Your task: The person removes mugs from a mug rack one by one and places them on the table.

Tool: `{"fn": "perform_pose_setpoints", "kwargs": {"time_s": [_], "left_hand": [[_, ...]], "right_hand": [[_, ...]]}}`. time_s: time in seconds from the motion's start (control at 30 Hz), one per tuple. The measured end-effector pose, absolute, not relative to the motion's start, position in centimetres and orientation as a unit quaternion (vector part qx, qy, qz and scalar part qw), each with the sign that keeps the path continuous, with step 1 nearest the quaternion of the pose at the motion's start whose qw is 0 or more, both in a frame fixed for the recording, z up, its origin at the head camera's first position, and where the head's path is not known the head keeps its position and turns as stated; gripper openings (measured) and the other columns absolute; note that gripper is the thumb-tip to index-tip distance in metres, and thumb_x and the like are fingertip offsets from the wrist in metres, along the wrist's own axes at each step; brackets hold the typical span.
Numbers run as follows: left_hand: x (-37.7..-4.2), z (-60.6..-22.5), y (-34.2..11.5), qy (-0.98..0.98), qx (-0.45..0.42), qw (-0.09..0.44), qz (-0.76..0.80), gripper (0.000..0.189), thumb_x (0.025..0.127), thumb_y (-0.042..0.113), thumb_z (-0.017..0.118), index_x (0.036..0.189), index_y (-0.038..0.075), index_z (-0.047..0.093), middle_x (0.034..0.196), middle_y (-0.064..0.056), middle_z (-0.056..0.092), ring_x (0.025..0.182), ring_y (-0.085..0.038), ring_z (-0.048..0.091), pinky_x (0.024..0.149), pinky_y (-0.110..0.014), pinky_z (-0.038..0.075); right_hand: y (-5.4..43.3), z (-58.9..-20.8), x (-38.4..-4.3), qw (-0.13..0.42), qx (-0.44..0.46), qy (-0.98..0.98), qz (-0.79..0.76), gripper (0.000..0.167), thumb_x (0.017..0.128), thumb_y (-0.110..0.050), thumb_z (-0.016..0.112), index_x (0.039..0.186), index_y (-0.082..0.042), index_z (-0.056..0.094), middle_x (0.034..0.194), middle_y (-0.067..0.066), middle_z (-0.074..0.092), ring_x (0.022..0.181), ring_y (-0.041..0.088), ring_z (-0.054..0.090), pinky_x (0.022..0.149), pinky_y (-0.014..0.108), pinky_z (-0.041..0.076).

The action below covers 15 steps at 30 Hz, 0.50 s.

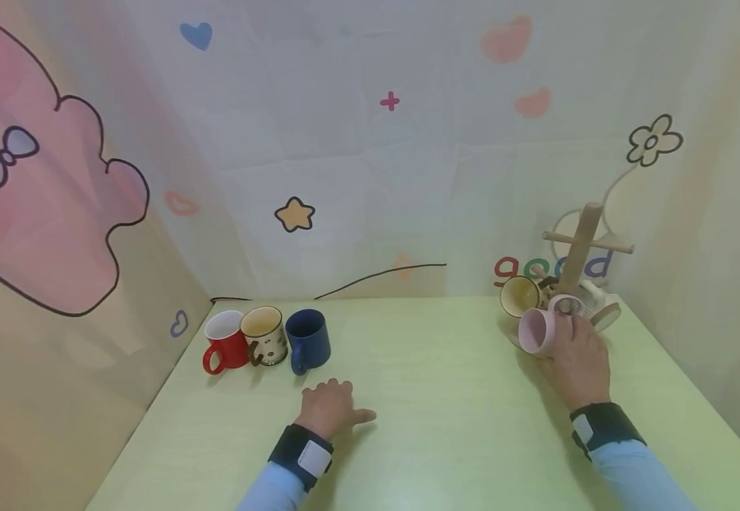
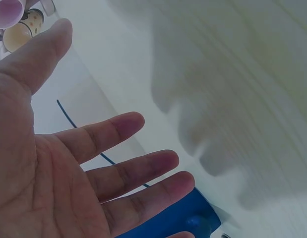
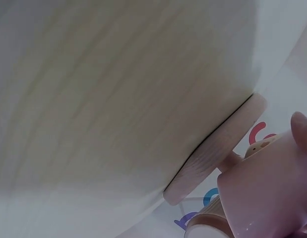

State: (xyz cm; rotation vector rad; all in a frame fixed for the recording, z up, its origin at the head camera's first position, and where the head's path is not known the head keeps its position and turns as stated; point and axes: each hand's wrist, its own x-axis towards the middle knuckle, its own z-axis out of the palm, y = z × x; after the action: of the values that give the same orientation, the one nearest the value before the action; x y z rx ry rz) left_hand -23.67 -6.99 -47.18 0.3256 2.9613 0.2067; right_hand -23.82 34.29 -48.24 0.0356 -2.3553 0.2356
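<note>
My right hand [image 1: 580,363] grips a pink mug [image 1: 537,332] by its side, its mouth facing left and its handle uppermost. That mug is right at the lower part of a wooden mug tree [image 1: 577,252]; the right wrist view shows it close to the tree's round base [image 3: 217,146]. A cream patterned mug [image 1: 519,297] and a white ribbed mug [image 1: 598,306] are at the tree's lower pegs. My left hand [image 1: 328,410] is held over the table with spread fingers and nothing in it, nearest a dark blue mug [image 1: 309,338].
Left of the blue mug stand a cream spotted mug [image 1: 264,333] and a red mug [image 1: 229,342] with a white inside. The tree's upper crossbar [image 1: 612,245] sticks out both ways above the mugs. A printed cloth [image 1: 370,156] hangs behind the pale table [image 1: 421,426].
</note>
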Motion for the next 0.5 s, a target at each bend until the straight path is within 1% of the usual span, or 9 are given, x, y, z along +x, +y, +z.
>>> {"fn": "perform_pose_setpoints", "kwargs": {"time_s": [0.1, 0.2, 0.3, 0.5], "left_hand": [[-23.67, -47.37, -7.03, 0.989, 0.108, 0.079, 0.067, 0.072, 0.078, 0.065, 0.072, 0.116, 0.004, 0.067, 0.103, -0.017, 0.065, 0.094, -0.037, 0.061, 0.090, -0.061, 0.045], [-23.71, -47.50, -7.08, 0.989, 0.107, 0.079, 0.066, 0.073, 0.078, 0.065, 0.071, 0.118, 0.004, 0.067, 0.105, -0.017, 0.065, 0.096, -0.037, 0.061, 0.090, -0.061, 0.045], [-23.70, -47.47, -7.10, 0.989, 0.107, 0.080, 0.066, 0.074, 0.078, 0.065, 0.072, 0.118, 0.004, 0.067, 0.105, -0.017, 0.065, 0.096, -0.037, 0.062, 0.090, -0.061, 0.045], [-23.63, -47.27, -7.13, 0.989, 0.105, 0.082, 0.065, 0.074, 0.078, 0.065, 0.072, 0.119, 0.004, 0.067, 0.104, -0.017, 0.065, 0.095, -0.037, 0.061, 0.090, -0.061, 0.045]], "right_hand": [[34.28, -48.24, -23.86, 0.378, 0.010, -0.922, 0.089, 0.095, 0.052, -0.006, 0.098, 0.128, 0.012, 0.043, 0.114, 0.038, 0.048, 0.102, 0.056, 0.049, 0.086, 0.069, 0.042], [34.39, -48.33, -24.02, 0.391, 0.017, -0.917, 0.082, 0.093, 0.052, 0.000, 0.097, 0.127, 0.014, 0.044, 0.113, 0.039, 0.048, 0.101, 0.057, 0.050, 0.085, 0.068, 0.043], [34.40, -48.33, -24.18, 0.397, 0.024, -0.914, 0.082, 0.092, 0.051, 0.004, 0.095, 0.127, 0.015, 0.044, 0.117, 0.041, 0.048, 0.104, 0.058, 0.049, 0.087, 0.068, 0.042], [34.20, -48.14, -24.23, 0.365, 0.021, -0.927, 0.085, 0.096, 0.054, 0.000, 0.096, 0.130, 0.017, 0.040, 0.126, 0.042, 0.045, 0.114, 0.059, 0.045, 0.095, 0.070, 0.037]]}}
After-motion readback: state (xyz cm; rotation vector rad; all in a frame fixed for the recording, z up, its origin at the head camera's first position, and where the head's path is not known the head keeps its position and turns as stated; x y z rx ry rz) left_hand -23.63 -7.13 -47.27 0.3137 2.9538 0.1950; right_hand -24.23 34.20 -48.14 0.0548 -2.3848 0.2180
